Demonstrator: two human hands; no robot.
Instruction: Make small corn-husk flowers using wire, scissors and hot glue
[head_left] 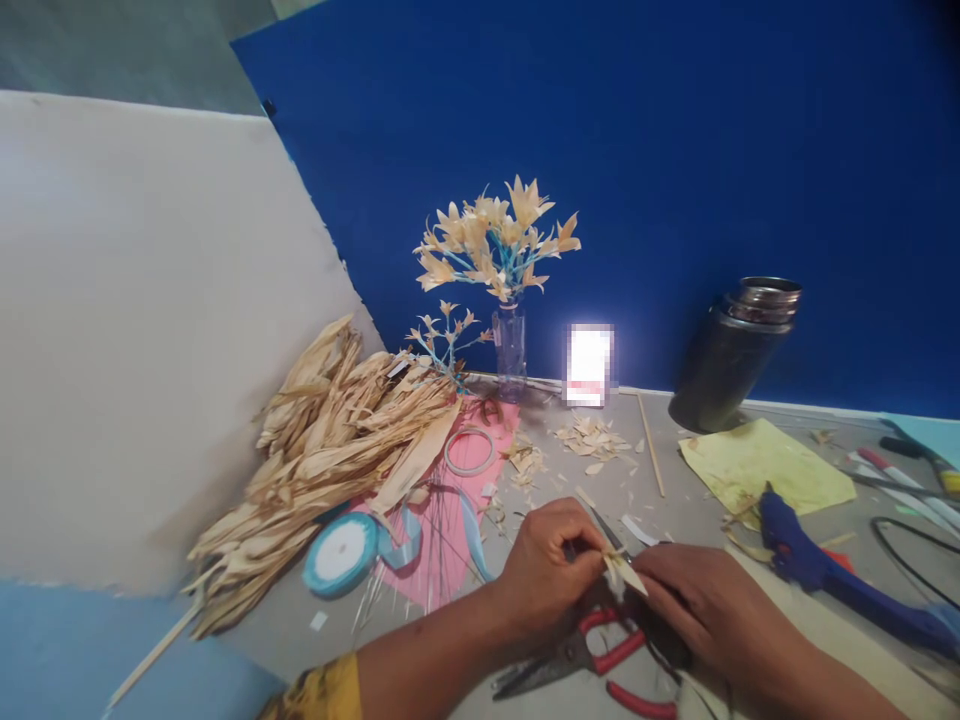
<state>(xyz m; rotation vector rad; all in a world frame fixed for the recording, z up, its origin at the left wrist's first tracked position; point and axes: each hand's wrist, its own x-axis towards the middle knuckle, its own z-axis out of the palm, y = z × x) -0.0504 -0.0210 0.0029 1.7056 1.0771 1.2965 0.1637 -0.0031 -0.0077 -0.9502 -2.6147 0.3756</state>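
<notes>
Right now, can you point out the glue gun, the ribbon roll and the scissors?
Glue gun [799, 552]: head view, on its blue body.
Ribbon roll [341, 551]: head view, on its white centre.
Scissors [622, 648]: head view, on a red handle loop.

- Dim, cool light overall; the blue backdrop [675, 150] darkens toward the upper right corner.
- A small pixelated patch [589, 364] glares white and throws a pale halo on the wall behind it.
- The white board [135, 330] is evenly lit, and a soft shadow lies beside the husk pile [330, 450].
- Wide-angle bending shows at the edges; the flask [731, 355] leans.
- The hands at the bottom are soft and slightly blurred.
</notes>
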